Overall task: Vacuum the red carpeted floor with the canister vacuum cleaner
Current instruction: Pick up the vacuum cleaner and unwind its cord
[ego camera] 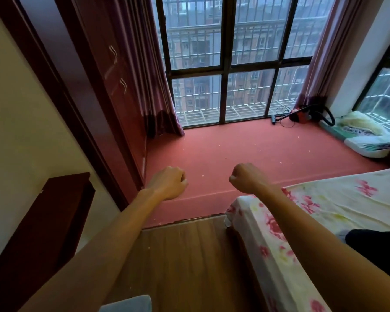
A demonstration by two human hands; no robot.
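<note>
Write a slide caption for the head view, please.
Empty left hand and right hand raised; canister vacuum sits across the red carpet by the window.

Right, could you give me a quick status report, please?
Left hand and right hand fisted, empty. Far window corner: vacuum untouched. Loose cord on carpet beside it.

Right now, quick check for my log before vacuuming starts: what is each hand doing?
Left hand: closed, fingers curled into a fist, holding nothing.
Right hand: closed, fingers curled into a fist, holding nothing.
</note>
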